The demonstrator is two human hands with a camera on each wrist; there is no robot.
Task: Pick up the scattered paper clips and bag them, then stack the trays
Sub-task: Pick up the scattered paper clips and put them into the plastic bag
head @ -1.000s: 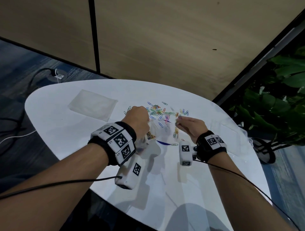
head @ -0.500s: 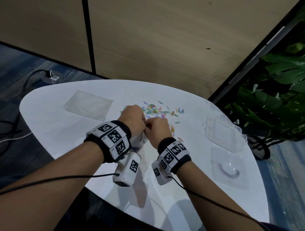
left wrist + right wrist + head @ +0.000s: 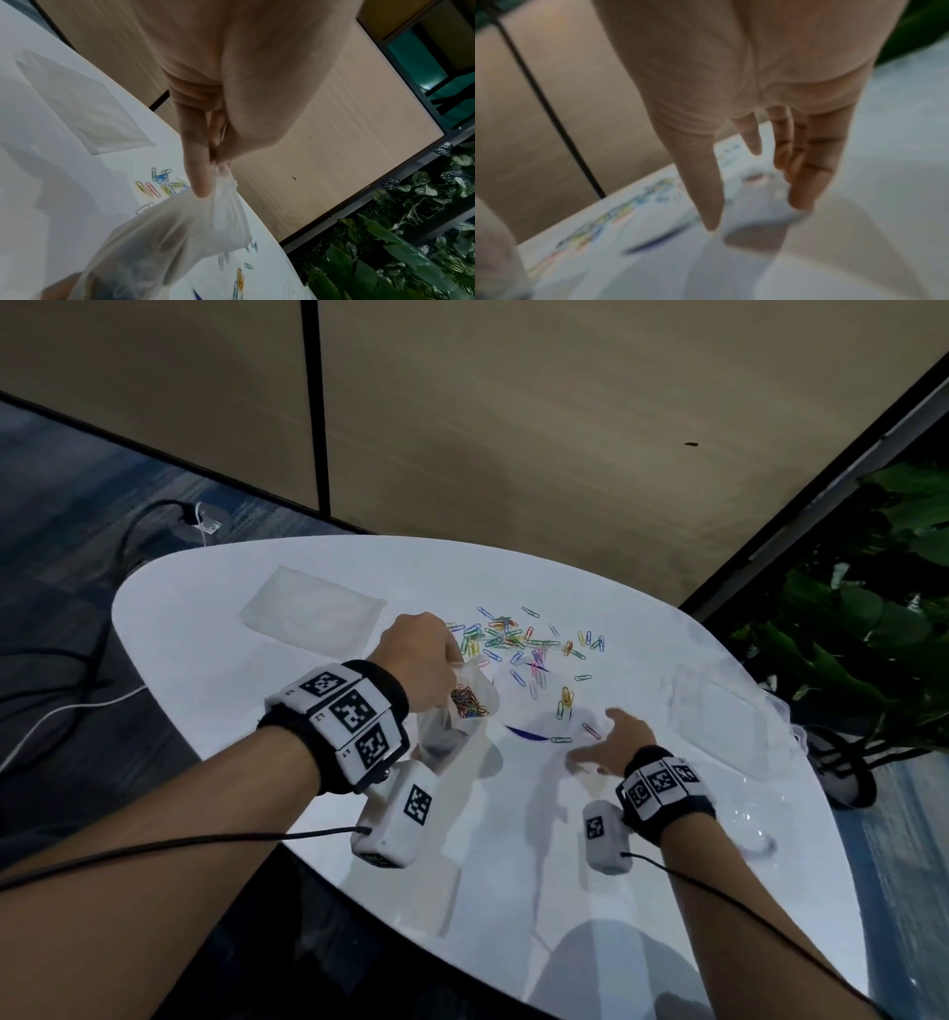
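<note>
My left hand pinches the top edge of a clear plastic bag that hangs above the white table with a clump of coloured paper clips inside. In the left wrist view thumb and fingers squeeze the bag. Several coloured paper clips lie scattered beyond the bag, and a few more lie nearer my right hand. That hand hovers low over the table with fingers spread and holds nothing; the right wrist view is blurred. Two clear trays lie at the right.
A second flat clear bag lies at the table's far left. A dark blue sliver lies on the table near the loose clips. A leafy plant stands past the right edge. Cables run over the floor at left.
My right hand has left the bag's mouth and swung right and down toward the loose clips near the table's middle. The left hand still holds the bag.
</note>
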